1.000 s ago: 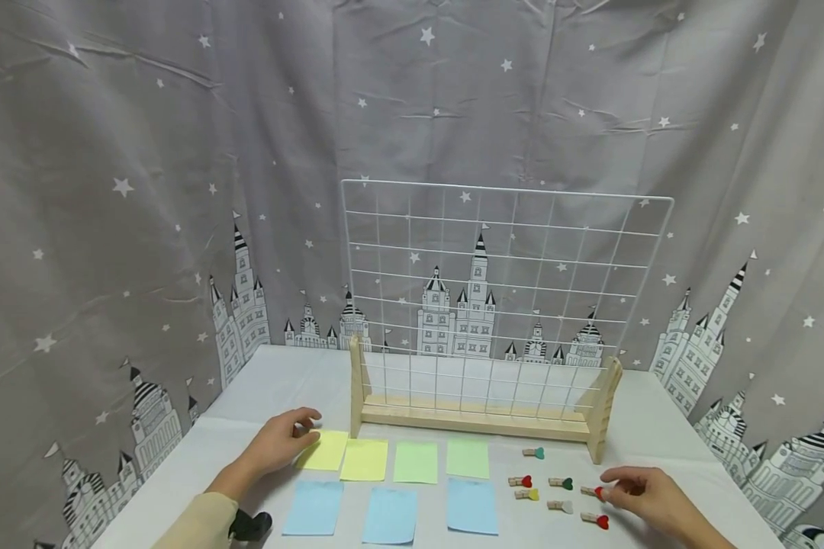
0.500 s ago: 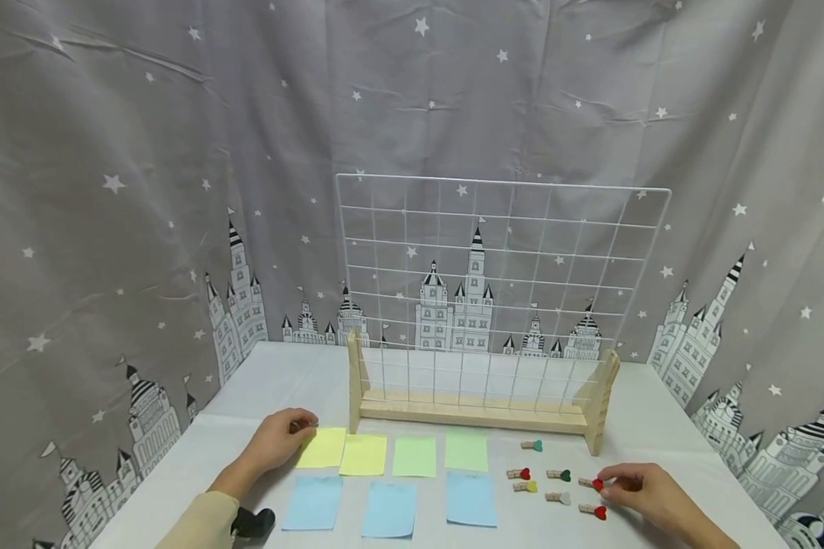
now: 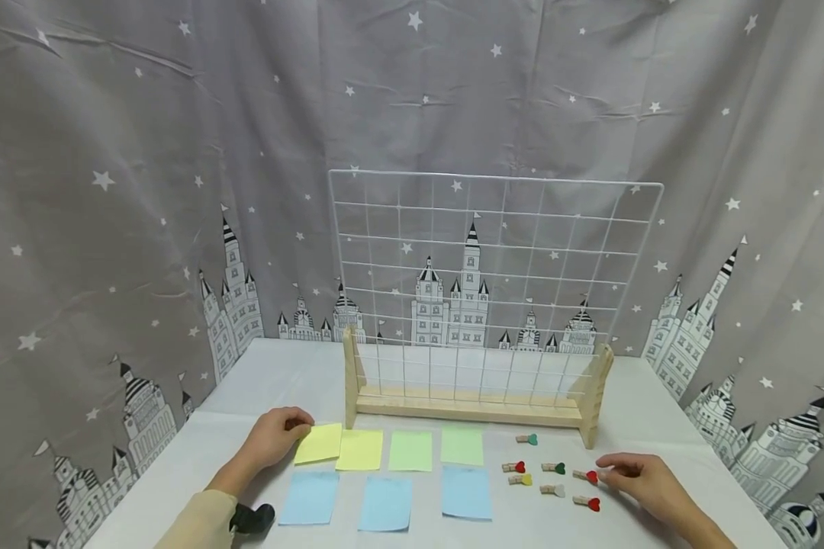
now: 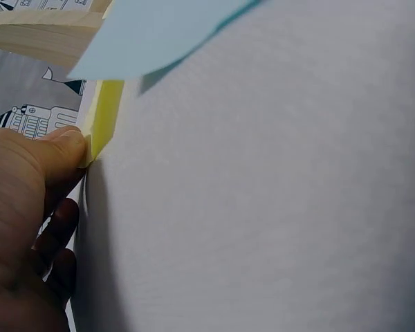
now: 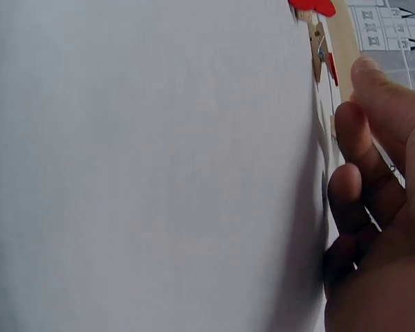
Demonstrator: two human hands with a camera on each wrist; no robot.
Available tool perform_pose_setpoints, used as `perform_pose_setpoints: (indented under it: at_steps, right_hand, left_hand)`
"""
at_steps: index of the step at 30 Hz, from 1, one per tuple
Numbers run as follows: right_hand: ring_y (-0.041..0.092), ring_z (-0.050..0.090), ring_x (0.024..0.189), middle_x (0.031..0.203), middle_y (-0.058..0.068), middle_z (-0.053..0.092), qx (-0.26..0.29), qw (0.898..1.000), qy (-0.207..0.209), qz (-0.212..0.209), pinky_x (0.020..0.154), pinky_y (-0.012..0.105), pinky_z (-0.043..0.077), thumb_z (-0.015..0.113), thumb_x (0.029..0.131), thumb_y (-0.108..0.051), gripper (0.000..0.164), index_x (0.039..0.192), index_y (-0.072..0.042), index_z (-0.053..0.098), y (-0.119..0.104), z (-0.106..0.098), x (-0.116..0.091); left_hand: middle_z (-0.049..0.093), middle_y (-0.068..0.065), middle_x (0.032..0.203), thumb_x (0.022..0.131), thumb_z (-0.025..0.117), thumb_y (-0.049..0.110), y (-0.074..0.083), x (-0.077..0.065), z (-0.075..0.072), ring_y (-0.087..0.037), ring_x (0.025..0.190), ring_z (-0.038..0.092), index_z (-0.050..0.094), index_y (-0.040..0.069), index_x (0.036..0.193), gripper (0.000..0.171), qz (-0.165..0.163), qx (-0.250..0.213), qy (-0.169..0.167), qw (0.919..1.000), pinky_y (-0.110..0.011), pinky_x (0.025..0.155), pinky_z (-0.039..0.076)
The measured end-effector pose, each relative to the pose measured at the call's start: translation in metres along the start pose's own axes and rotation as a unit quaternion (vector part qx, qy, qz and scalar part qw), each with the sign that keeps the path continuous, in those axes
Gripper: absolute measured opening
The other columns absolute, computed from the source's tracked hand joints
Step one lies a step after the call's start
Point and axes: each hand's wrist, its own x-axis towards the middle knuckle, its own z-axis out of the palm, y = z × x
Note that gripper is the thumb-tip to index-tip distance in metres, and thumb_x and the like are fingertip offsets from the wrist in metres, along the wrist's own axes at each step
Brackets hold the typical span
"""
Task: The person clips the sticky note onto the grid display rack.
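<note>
Taking twelve o'clock as away from the person, the left hand (image 3: 275, 435) has the leftmost yellow note (image 3: 318, 445) just off its fingertips at three o'clock, pinched at its left edge between thumb and fingers; that edge looks raised from the counter (image 3: 295, 377), as the left wrist view also suggests. The second yellow note (image 3: 359, 451) lies just beyond it at three o'clock, and a blue note (image 3: 310, 497) lies below at six. The wire grid rack (image 3: 467, 408) stands at two o'clock from the pinched note, its long axis running roughly nine to three.

The right hand (image 3: 642, 482) has its fingers loosely bent, with a gap at the thumb and nothing visible between them. The nearest red-heart clip (image 3: 586, 476) lies at nine o'clock, its long axis tipping slightly from ten towards four and its heart end facing the fingertips; whether they touch it, I cannot tell. The left hand is nearer the notes, the right nearer the clips
</note>
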Motion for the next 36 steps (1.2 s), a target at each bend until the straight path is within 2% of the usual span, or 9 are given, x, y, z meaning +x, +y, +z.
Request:
perform_pose_setpoints:
  at_steps: [5,10,17,27,36]
  right_hand:
    - [0.000,0.057,0.078,0.101,0.005,0.079,-0.017,1.000,0.006,-0.013,0.069,0.021,0.049,0.079,0.090,-0.026,0.031,0.112,-0.005,0.078,0.000,0.004,0.003]
    - [0.000,0.061,0.082,0.101,0.001,0.079,-0.034,0.999,0.012,-0.002,0.074,0.021,0.051,0.081,0.089,-0.031,0.028,0.107,-0.010,0.080,0.000,0.009,0.007]
    - [0.006,0.062,0.085,0.098,-0.001,0.077,-0.050,0.998,0.021,0.022,0.075,0.024,0.051,0.082,0.087,-0.030,0.019,0.098,-0.014,0.081,-0.003,0.012,0.010]
    - [0.008,0.060,0.084,0.098,0.000,0.077,-0.021,0.999,0.013,0.032,0.073,0.023,0.050,0.081,0.089,-0.030,0.021,0.099,-0.012,0.081,-0.005,0.009,0.009]
    - [0.005,0.061,0.086,0.102,0.003,0.078,0.010,0.999,0.017,0.038,0.074,0.022,0.051,0.080,0.090,-0.029,0.024,0.102,-0.008,0.080,-0.006,0.004,0.002]
  left_hand:
    - [0.072,0.000,0.098,0.096,0.070,0.012,0.000,0.001,-0.002,-0.015,0.088,0.061,0.076,0.013,0.102,0.008,0.006,-0.008,0.003,0.9999,-0.041,0.080,0.052]
    - [0.073,-0.002,0.100,0.095,0.071,0.013,-0.002,0.000,-0.002,-0.018,0.091,0.063,0.076,0.012,0.102,0.008,-0.002,-0.004,0.010,0.9999,-0.046,0.085,0.054]
    - [0.072,-0.001,0.095,0.094,0.073,0.014,-0.005,0.002,-0.002,-0.017,0.086,0.060,0.076,0.013,0.097,0.005,-0.004,0.006,0.011,0.9999,-0.040,0.081,0.051]
    - [0.068,0.000,0.091,0.095,0.074,0.019,-0.005,0.004,-0.003,-0.017,0.082,0.055,0.072,0.011,0.096,0.008,-0.007,0.013,0.004,0.9999,-0.035,0.076,0.048]
    - [0.064,-0.002,0.092,0.097,0.070,0.014,0.002,-0.001,-0.004,-0.017,0.081,0.053,0.069,0.011,0.098,0.003,-0.008,0.007,0.000,0.9999,-0.032,0.071,0.045]
